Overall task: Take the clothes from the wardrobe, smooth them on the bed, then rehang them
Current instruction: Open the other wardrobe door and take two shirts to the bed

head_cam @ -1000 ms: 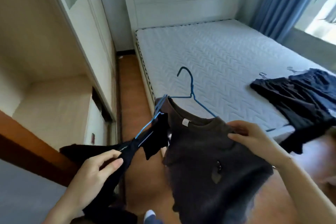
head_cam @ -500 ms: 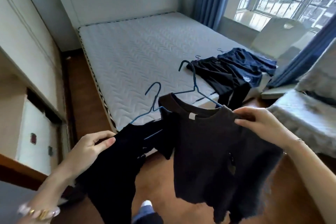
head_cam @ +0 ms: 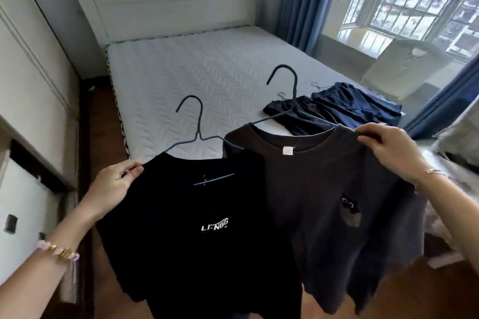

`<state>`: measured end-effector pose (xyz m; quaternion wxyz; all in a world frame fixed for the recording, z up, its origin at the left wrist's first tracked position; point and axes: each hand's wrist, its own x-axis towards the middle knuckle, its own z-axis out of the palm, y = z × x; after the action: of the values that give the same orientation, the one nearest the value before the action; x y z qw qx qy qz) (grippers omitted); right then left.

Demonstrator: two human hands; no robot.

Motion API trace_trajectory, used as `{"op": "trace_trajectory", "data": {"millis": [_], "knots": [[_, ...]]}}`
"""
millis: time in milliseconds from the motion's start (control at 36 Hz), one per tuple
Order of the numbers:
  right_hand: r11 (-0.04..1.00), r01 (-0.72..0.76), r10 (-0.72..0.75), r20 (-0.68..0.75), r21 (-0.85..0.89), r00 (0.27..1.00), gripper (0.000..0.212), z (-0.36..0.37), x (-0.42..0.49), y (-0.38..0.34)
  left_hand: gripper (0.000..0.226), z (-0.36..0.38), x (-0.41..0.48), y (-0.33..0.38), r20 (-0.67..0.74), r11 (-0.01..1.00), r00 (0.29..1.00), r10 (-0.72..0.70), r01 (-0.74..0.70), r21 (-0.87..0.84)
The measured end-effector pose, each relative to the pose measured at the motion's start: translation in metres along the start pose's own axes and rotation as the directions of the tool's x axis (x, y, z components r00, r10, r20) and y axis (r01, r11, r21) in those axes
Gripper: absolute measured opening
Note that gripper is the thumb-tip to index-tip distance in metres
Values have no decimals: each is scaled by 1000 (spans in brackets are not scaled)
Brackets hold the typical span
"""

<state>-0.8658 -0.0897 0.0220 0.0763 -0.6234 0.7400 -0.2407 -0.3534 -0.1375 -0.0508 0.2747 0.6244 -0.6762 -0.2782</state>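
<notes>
i've swung from the white wardrobe (head_cam: 28, 85) on the left to face the white quilted mattress (head_cam: 194, 80), so laying out is next. hands apart: left hand (head_cam: 114, 184) pinches the black logo t-shirt (head_cam: 202, 241), right hand (head_cam: 391, 153) the dark grey t-shirt (head_cam: 324, 202), both on blue wire hangers (head_cam: 199, 122) at its near edge. dark navy clothes (head_cam: 344, 109) already lie on its right side.
</notes>
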Motion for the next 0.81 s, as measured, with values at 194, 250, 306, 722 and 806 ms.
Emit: {"op": "trace_trajectory", "data": {"millis": [194, 250, 306, 722, 806], "knots": [[996, 87, -83, 128, -26, 988, 18, 74, 185, 1, 13, 15, 150, -49, -8, 994, 994, -108, 108, 15], [997, 83, -81, 177, -3, 981, 19, 104, 237, -2, 17, 23, 192, -69, 5, 985, 985, -174, 174, 5], [997, 82, -81, 223, 5, 971, 20, 136, 282, -6, 22, 31, 227, -90, 5, 970, 970, -243, 243, -6], [997, -3, 24, 259, -81, 966, 23, 359, 570, 23, 22, 71, 418, -216, -193, 753, 773, -604, 633, 176], [996, -2, 23, 245, -84, 969, 25, 400, 621, 31, 26, 79, 450, -238, -256, 730, 748, -612, 659, 182]]}}
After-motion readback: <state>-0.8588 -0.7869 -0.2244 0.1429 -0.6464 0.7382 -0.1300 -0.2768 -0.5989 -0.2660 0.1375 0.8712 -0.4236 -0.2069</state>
